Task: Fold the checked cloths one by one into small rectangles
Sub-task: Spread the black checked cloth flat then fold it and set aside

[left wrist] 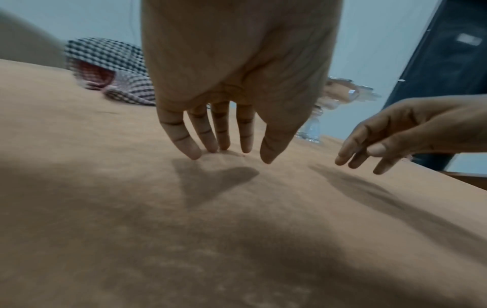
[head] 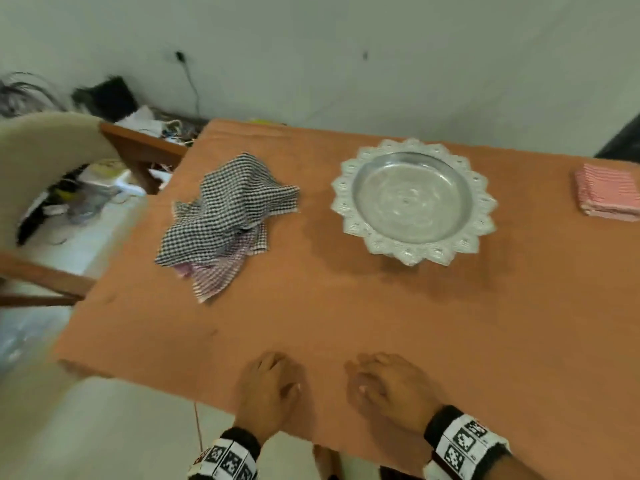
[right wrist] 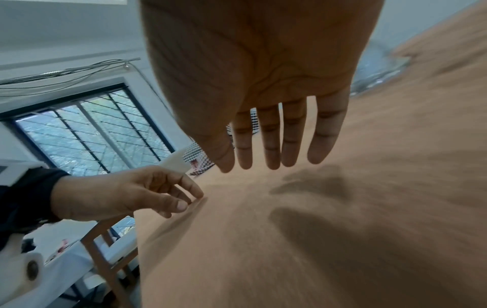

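A crumpled heap of checked cloths lies on the orange table [head: 346,323] at the far left: a black-and-white checked cloth [head: 228,209] on top, a pink checked cloth [head: 214,275] under it. The heap also shows in the left wrist view [left wrist: 110,62] and, small, between the fingers in the right wrist view [right wrist: 196,154]. My left hand [head: 270,379] hovers over the table's near edge, fingers straight, its fingertips [left wrist: 195,154] touching the surface. My right hand [head: 388,379] is beside it, fingers straight, holding nothing. Both hands are well short of the cloths.
A silver scalloped plate [head: 349,199] on a pedestal stands at the middle back. A folded stack of red-striped cloths [head: 606,192] lies at the far right. A beige chair [head: 41,150] and a cluttered floor are left of the table.
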